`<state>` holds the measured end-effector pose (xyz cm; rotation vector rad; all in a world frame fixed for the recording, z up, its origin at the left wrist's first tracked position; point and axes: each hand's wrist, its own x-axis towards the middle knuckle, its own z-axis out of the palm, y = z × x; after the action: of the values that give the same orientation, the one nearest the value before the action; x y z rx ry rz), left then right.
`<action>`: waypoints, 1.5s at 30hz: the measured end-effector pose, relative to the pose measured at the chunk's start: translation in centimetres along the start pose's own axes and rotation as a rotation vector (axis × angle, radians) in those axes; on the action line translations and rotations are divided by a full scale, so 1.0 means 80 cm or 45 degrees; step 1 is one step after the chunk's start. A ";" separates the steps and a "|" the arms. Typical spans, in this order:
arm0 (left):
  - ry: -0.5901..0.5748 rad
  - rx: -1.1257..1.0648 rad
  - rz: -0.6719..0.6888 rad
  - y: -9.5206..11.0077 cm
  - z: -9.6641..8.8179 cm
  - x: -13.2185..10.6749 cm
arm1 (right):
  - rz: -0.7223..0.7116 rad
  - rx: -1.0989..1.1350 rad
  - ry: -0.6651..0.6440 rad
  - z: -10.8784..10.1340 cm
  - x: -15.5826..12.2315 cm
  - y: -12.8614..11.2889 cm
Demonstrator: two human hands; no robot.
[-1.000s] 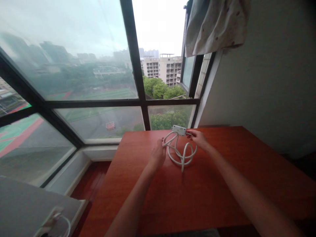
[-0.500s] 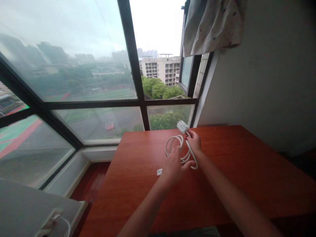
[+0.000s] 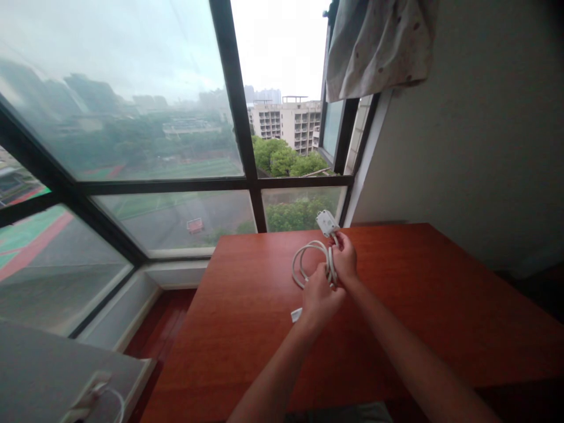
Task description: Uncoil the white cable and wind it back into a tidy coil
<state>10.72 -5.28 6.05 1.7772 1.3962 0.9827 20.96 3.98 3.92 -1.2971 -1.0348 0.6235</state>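
Observation:
A white cable (image 3: 296, 265) is gathered in loops above the table, its coils hanging to the left of my hands. My right hand (image 3: 344, 258) is closed round the cable just below a white connector (image 3: 326, 223), which sticks up past the fingers. Lower and to the left, my left hand (image 3: 321, 294) is closed on the coils, its fingertips close to my right hand. A small white end piece (image 3: 296, 315) shows beside my left wrist; whether it rests on the table I cannot tell.
The reddish-brown wooden table (image 3: 418, 305) lies under both hands. Behind it stand dark-framed windows (image 3: 253, 182), with a spotted curtain (image 3: 379, 53) at upper right. A wall socket (image 3: 94, 390) with a white cord is at lower left.
My left hand has moved right and closed on the coils, drawing the loose strand in against the rest near my right hand. The white end piece has shifted right and slightly down.

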 end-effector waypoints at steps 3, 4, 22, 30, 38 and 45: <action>-0.062 -0.086 -0.008 -0.010 -0.006 0.009 | -0.112 -0.049 -0.043 -0.010 -0.004 -0.012; -0.091 -0.078 0.002 -0.012 -0.011 0.010 | -0.172 -0.090 -0.070 -0.015 -0.004 -0.017; -0.159 0.943 0.015 -0.016 -0.061 0.008 | -0.916 -1.651 -1.165 -0.047 0.032 -0.114; -0.106 0.947 0.098 -0.017 -0.077 0.006 | -0.990 -1.725 -1.148 -0.034 0.030 -0.103; -0.149 0.893 0.065 -0.022 -0.092 0.014 | -1.275 -1.724 -1.355 -0.023 0.027 -0.113; -0.222 0.871 0.088 -0.035 -0.090 0.022 | -1.031 -1.352 -1.558 -0.022 0.046 -0.088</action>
<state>3.40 -2.59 7.52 2.3407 1.6854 0.3710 22.94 4.86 11.77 -1.0716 -2.9842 0.1216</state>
